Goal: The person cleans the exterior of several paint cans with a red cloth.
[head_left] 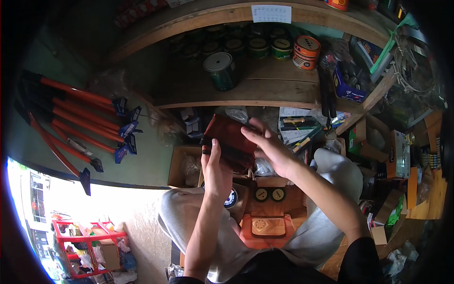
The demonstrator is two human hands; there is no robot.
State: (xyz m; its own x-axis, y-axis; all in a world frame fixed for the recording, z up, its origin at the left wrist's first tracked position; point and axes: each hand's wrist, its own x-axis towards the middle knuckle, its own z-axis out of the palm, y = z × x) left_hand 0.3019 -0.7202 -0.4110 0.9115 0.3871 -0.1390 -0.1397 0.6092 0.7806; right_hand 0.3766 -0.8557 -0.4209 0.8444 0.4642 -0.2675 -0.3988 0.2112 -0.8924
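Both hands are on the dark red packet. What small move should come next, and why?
Probably curl the right hand around the edge of the dark red packet: its fingers lie flat on top, and only the left hand clasps the packet from below.

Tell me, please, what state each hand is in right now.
Left hand: closed on the dark red box.
Right hand: open, fingers flat against the box.

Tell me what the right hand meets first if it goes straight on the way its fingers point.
The dark red packet: the right hand points across it, fingertips seemingly on it, while the left hand holds it from below. Depth is unclear.
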